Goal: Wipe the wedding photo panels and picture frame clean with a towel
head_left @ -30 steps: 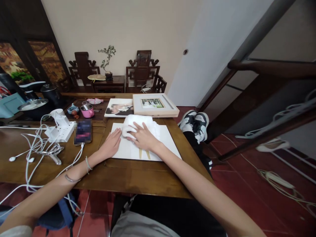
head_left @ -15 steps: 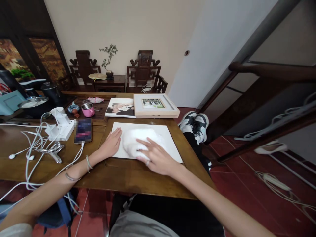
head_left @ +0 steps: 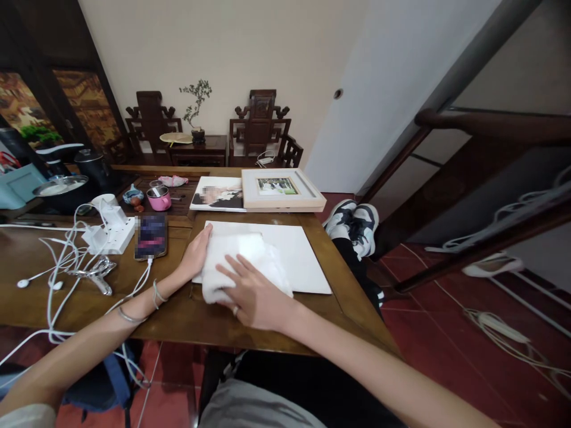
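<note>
A white board [head_left: 307,261] lies flat on the wooden table in front of me. On its left part is a bunched, folded white cloth [head_left: 236,249], reaching past the board's front edge. My right hand [head_left: 259,291] presses on the cloth from above, fingers spread over it and thumb tucked at its near fold. At the board's left edge rests my left hand [head_left: 196,252], fingers stretched out and close against the cloth; part of that edge is hidden.
Behind the board are a framed picture [head_left: 283,190] and a photo print [head_left: 216,195]. To the left are a phone [head_left: 150,238], a power strip [head_left: 118,235] with tangled white cables, and a pink cup [head_left: 159,199]. Someone's shoes [head_left: 352,223] show beyond the right edge.
My right hand has slid the cloth left and toward me across the board, uncovering more of its right side. My left hand has shifted slightly left and turned more on its side.
</note>
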`<move>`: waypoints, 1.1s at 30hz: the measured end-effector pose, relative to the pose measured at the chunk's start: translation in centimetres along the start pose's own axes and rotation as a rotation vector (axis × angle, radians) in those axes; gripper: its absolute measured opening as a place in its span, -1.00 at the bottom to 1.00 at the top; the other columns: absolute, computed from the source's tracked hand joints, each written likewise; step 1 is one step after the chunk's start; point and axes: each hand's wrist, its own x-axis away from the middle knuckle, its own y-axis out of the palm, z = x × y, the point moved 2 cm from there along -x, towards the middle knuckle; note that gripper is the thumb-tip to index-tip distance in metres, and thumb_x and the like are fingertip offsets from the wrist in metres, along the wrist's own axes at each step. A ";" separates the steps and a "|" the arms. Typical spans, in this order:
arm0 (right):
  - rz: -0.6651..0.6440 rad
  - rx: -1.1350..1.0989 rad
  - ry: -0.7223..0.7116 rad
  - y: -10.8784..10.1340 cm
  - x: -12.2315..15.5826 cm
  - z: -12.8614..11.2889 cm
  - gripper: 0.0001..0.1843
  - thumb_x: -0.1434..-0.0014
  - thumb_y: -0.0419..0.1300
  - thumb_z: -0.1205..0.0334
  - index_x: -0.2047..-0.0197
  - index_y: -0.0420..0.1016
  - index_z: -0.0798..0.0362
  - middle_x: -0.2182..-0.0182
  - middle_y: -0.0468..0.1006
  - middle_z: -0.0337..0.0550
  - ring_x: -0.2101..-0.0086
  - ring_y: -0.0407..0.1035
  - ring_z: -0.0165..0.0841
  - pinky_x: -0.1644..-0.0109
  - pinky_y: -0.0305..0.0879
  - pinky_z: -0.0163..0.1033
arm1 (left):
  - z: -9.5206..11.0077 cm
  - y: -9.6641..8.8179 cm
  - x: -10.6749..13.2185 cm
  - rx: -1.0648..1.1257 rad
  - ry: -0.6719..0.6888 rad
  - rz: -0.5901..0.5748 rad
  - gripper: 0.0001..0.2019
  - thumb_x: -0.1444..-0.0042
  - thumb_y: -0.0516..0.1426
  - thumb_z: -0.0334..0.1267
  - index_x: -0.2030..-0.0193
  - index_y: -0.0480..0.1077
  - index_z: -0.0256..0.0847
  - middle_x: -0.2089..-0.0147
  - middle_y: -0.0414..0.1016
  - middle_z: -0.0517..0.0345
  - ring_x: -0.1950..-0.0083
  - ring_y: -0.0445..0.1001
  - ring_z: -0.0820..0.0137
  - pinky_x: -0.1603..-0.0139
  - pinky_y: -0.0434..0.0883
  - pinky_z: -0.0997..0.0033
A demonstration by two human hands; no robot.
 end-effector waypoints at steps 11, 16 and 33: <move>0.038 -0.035 0.358 -0.6 -0.7 7.8 -0.51 -0.32 -0.16 0.05 -0.08 0.40 0.12 -0.17 0.28 0.09 -0.11 0.21 -0.10 -0.15 0.14 -0.02 | 0.0 1.2 0.8 -0.349 0.213 -0.211 -0.50 -0.28 -0.24 -0.13 -0.25 0.12 -0.34 -0.35 0.04 -0.09 -0.38 -0.05 0.26 -0.35 -0.07 0.06; 0.018 -0.089 0.337 0.9 -7.7 9.6 -0.57 -0.34 -0.15 0.10 -0.05 0.42 0.08 -0.10 0.39 -0.03 -0.12 0.19 -0.18 -0.19 0.03 -0.11 | 0.3 1.0 0.8 -0.392 0.258 -0.214 -0.54 -0.26 -0.18 -0.21 -0.25 0.12 -0.33 -0.33 0.08 -0.12 -0.37 -0.02 0.20 -0.33 -0.03 -0.01; -0.004 -0.108 0.519 -0.8 6.2 13.5 -0.43 -0.27 -0.17 -0.11 -0.10 0.37 0.06 -0.28 0.08 -0.05 -0.26 -0.09 -0.11 -0.32 -0.23 0.09 | 0.1 1.7 1.2 -0.420 0.237 -0.254 -0.55 -0.26 -0.20 -0.24 -0.26 0.08 -0.28 -0.37 -0.01 -0.05 -0.40 -0.11 0.30 -0.34 -0.11 -0.01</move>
